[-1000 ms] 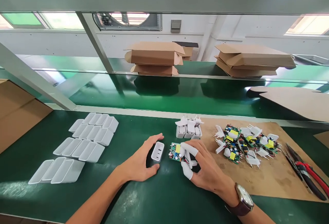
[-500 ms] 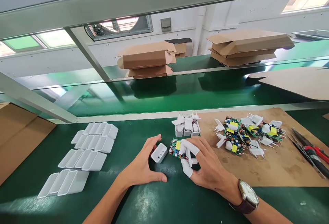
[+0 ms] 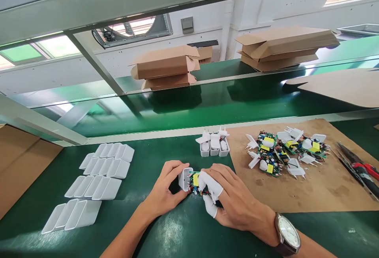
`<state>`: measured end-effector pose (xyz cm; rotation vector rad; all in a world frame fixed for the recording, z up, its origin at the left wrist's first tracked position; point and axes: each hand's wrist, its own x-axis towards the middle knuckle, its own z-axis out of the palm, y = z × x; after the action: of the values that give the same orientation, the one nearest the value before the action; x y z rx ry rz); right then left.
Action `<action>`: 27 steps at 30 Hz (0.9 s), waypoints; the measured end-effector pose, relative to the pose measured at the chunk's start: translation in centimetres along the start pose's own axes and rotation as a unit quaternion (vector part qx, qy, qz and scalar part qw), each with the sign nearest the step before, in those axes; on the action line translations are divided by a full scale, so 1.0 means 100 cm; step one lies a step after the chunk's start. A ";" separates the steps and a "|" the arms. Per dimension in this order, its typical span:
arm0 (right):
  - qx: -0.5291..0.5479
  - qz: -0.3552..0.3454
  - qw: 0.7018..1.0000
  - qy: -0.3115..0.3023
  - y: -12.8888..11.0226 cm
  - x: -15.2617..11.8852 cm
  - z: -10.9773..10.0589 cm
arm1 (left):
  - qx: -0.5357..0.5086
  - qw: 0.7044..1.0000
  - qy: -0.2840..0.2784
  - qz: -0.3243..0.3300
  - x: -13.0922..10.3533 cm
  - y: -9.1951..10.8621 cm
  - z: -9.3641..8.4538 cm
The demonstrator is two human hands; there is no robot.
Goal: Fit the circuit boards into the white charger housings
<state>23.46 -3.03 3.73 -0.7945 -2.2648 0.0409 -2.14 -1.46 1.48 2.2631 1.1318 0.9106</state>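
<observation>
While both of my hands meet at the near middle of the green desk point(image 3: 166, 234), my left hand point(image 3: 164, 195) curls its fingers around a small white charger shell point(image 3: 184, 178), thumb below and fingertips over its far edge, so the shell is gripped and stands on its side. My right hand point(image 3: 233, 200) presses in from the other side, its fingers closed on a green circuit board point(image 3: 195, 181) with a yellow part on top. The board's end meets the open mouth of the shell; I cannot tell how far inside it sits. White finger cots point(image 3: 209, 189) cover the thumb and first two fingers of that hand, and a wristwatch point(image 3: 288, 236) with a brown strap sits on its wrist.

Just beyond my hands, three finished white chargers point(image 3: 213, 144) stand side by side with their plug pins up. To the right, a brown cardboard sheet point(image 3: 310, 195) lies on the desk and carries a loose heap of circuit boards with white plug pieces point(image 3: 284, 151). Red-handled pliers point(image 3: 359, 171) lie at the sheet's right edge. To my left, empty white shells point(image 3: 97, 179) lie in three neat rows. Past a metal rail, a glossy green conveyor belt point(image 3: 207, 104) runs across, and folded cardboard boxes point(image 3: 166, 68) sit stacked behind it.
</observation>
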 end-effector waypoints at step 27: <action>-0.037 -0.004 0.999 -0.034 -0.003 -0.003 0.007 | 0.037 0.998 0.008 0.055 0.002 0.007 0.005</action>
<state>23.06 -3.32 3.11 -0.8344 -2.3454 -0.0203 -1.28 -1.74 1.63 2.4019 1.0740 0.9459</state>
